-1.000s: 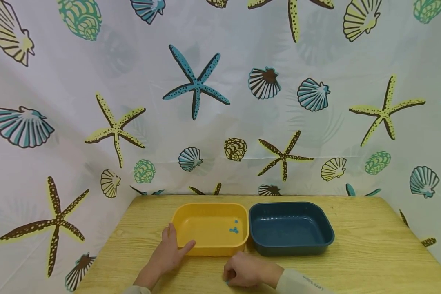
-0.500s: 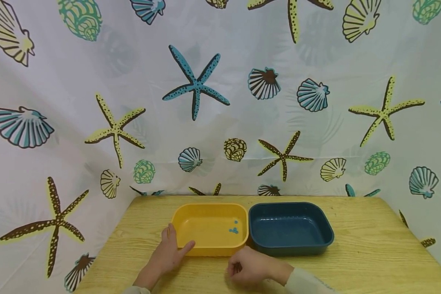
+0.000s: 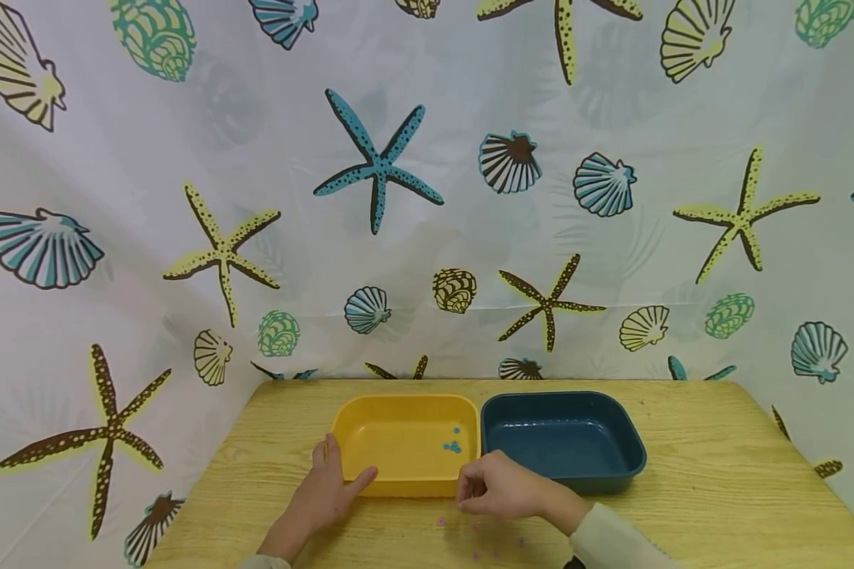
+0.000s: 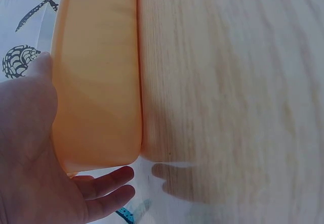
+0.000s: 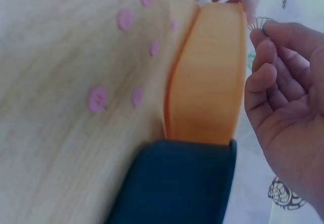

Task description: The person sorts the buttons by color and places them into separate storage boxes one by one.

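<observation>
Right hand [image 3: 501, 486] has a tiny teal piece [image 5: 265, 31] pinched between thumb and index finger, near where the yellow bin [image 3: 398, 488] meets the navy bin [image 3: 601, 483]. Left hand's [image 3: 323, 488] fingers are loose and spread, touching the yellow bin's left end. Blue buttons [image 3: 455, 447] sit inside that one, pink buttons [image 5: 97, 99] on the desk [image 3: 726, 474].

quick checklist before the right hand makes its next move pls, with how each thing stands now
1. Right hand holds its piece: ok, a small teal piece shows at the fingertips.
2. Piece's full shape: cannot tell, the fingers hide most of it.
3. Yellow tray steadied: ok, left hand rests at its near left corner.
4. Blue buttons inside that tray: ok.
5. Pink buttons in a tray: not ok, they lie on the table.
</observation>
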Tool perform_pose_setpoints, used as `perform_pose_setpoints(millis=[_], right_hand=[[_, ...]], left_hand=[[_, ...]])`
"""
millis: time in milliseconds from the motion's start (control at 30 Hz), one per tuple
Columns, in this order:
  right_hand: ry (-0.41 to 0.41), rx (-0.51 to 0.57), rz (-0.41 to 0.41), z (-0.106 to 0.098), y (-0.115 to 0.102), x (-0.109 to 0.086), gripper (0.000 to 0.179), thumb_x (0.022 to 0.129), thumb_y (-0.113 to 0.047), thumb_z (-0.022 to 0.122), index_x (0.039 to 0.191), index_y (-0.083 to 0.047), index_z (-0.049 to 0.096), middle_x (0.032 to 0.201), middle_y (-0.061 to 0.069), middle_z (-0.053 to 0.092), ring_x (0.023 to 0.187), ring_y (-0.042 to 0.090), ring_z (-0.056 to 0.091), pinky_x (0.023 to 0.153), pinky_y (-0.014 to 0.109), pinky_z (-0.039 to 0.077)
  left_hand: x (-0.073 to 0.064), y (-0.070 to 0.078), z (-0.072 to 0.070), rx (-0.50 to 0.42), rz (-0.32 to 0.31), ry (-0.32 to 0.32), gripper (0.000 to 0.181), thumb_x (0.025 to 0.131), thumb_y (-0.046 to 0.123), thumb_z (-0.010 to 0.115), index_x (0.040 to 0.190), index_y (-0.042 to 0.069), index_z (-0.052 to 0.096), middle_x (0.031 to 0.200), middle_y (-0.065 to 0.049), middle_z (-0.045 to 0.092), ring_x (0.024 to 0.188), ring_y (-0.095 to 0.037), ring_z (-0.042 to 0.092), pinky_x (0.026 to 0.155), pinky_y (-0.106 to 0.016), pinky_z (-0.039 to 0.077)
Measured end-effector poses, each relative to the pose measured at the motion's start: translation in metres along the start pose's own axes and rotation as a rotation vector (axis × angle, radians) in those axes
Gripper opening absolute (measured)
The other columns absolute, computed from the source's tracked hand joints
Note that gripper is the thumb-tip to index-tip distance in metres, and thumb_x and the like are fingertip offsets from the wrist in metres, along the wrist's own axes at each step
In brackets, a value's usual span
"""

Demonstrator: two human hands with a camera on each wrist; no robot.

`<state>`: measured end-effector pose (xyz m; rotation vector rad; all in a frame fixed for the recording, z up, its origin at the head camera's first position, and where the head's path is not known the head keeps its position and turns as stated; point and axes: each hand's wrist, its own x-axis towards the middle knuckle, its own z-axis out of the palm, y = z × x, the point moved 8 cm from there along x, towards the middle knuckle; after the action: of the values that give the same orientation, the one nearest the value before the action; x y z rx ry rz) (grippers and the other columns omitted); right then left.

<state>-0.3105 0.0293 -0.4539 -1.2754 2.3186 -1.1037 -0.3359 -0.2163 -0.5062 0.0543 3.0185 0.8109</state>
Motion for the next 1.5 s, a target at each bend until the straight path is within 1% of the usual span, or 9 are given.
perform_pose_setpoints(millis=[67,233,333,467,667,833,1067,1133,1500], right_hand=[[0.017,0.029,0.014,-0.005,0.002,0.0,0.004,0.088,-0.015,0.069,0.084,-0.013,0.069,0.077,-0.014,0.063,0.067,0.001,0.058,0.063,0.021,0.05],[0.067,0.071,0.081,-0.016,0.009,0.0,0.006,0.087,-0.018,0.07,0.085,-0.013,0.069,0.079,-0.008,0.066,0.07,0.005,0.061,0.065,0.023,0.051],[0.098,0.104,0.115,-0.021,0.012,0.001,0.005,0.088,-0.016,0.069,0.087,-0.011,0.07,0.082,-0.001,0.068,0.071,0.009,0.062,0.064,0.025,0.051],[0.138,0.135,0.125,-0.029,0.015,0.005,0.008,0.089,-0.014,0.067,0.09,-0.007,0.069,0.084,0.007,0.069,0.072,0.012,0.062,0.063,0.026,0.05],[0.187,0.147,0.158,-0.036,0.026,0.012,0.006,0.091,-0.014,0.065,0.091,-0.008,0.068,0.083,0.006,0.067,0.07,0.016,0.06,0.061,0.026,0.049],[0.198,0.139,0.174,-0.038,0.03,0.017,0.01,0.092,-0.013,0.064,0.094,-0.004,0.067,0.086,0.012,0.066,0.068,0.016,0.058,0.059,0.026,0.049],[0.218,0.117,0.189,-0.04,0.035,0.024,0.013,0.092,-0.012,0.062,0.097,-0.001,0.067,0.084,0.008,0.066,0.07,0.017,0.059,0.059,0.028,0.05],[0.223,0.109,0.193,-0.04,0.036,0.026,0.013,0.093,-0.013,0.062,0.098,-0.001,0.067,0.084,0.009,0.066,0.069,0.017,0.059,0.058,0.028,0.049],[0.261,0.117,0.223,-0.042,0.047,0.035,0.012,0.093,-0.011,0.061,0.097,-0.001,0.067,0.083,0.006,0.065,0.069,0.014,0.058,0.059,0.027,0.049]], left_hand=[[0.0,0.0,0.0,-0.001,-0.002,-0.004,0.106,0.09,0.061,0.049,0.143,-0.016,0.001,0.143,-0.038,0.012,0.064,-0.023,0.056,0.053,-0.034,0.047],[0.0,-0.001,0.0,0.013,-0.001,0.005,0.106,0.089,0.062,0.049,0.143,-0.017,0.002,0.143,-0.038,0.013,0.071,-0.028,0.059,0.059,-0.039,0.05],[0.0,-0.001,0.0,0.015,-0.001,0.011,0.106,0.089,0.062,0.049,0.143,-0.018,0.003,0.143,-0.038,0.014,0.074,-0.03,0.06,0.062,-0.041,0.051],[0.0,-0.001,-0.001,0.013,-0.006,0.009,0.106,0.089,0.061,0.05,0.143,-0.017,0.002,0.143,-0.038,0.014,0.074,-0.03,0.06,0.062,-0.042,0.05],[0.0,-0.001,0.0,0.009,-0.011,0.005,0.107,0.089,0.063,0.049,0.143,-0.017,0.002,0.143,-0.038,0.013,0.077,-0.031,0.06,0.063,-0.042,0.051],[0.0,-0.001,0.0,0.001,-0.011,0.003,0.107,0.089,0.062,0.049,0.143,-0.018,0.003,0.143,-0.038,0.012,0.076,-0.031,0.06,0.061,-0.041,0.05],[0.0,-0.001,0.0,0.003,-0.007,0.005,0.109,0.088,0.065,0.048,0.142,-0.018,0.003,0.143,-0.038,0.013,0.08,-0.033,0.06,0.064,-0.043,0.051],[0.0,-0.001,0.0,0.003,-0.008,0.003,0.11,0.088,0.066,0.047,0.143,-0.018,0.003,0.143,-0.038,0.012,0.08,-0.033,0.06,0.065,-0.044,0.051],[-0.001,0.0,-0.001,0.002,-0.013,-0.005,0.106,0.09,0.062,0.048,0.143,-0.017,0.002,0.144,-0.038,0.01,0.082,-0.034,0.061,0.067,-0.044,0.051]])
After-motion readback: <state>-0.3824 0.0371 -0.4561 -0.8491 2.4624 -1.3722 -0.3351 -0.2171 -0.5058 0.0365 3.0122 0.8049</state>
